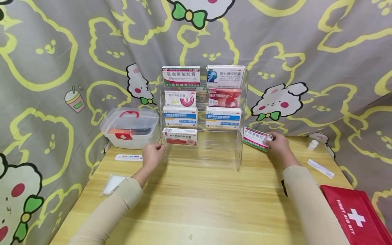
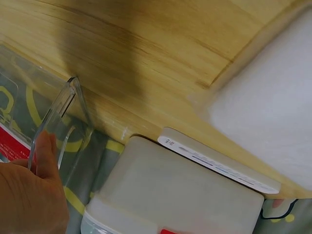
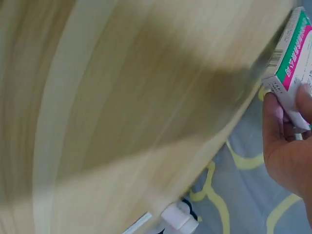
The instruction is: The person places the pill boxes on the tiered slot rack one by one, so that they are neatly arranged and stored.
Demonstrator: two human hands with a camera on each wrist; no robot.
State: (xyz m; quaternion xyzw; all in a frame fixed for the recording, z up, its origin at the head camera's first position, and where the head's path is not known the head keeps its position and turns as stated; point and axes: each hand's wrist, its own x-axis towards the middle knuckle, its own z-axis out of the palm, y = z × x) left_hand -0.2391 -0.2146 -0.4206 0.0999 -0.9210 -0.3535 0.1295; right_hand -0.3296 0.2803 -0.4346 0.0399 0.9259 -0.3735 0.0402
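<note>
A clear acrylic display rack point(image 1: 218, 160) stands on the table with several medicine boxes on its tiers. At its lower left side, my left hand point(image 1: 154, 156) pinches the rack's edge between thumb and fingers; the left wrist view shows this hand point(image 2: 39, 195) on the clear side panel. To the right of the rack, my right hand point(image 1: 279, 145) grips a green, white and magenta medicine box point(image 1: 256, 139) by its right end. In the right wrist view, the thumb lies on the printed face of the box point(image 3: 295, 68). A similar box point(image 1: 181, 76) sits on the top left tier.
A lidded clear plastic case point(image 1: 137, 139) with a red handle stands left of the rack, a thermometer card point(image 1: 128, 158) before it. A white packet point(image 1: 113, 183) lies nearer. On the right are a small white bottle point(image 1: 312, 145), a paper strip point(image 1: 320, 168) and a red first aid pouch point(image 1: 352, 204).
</note>
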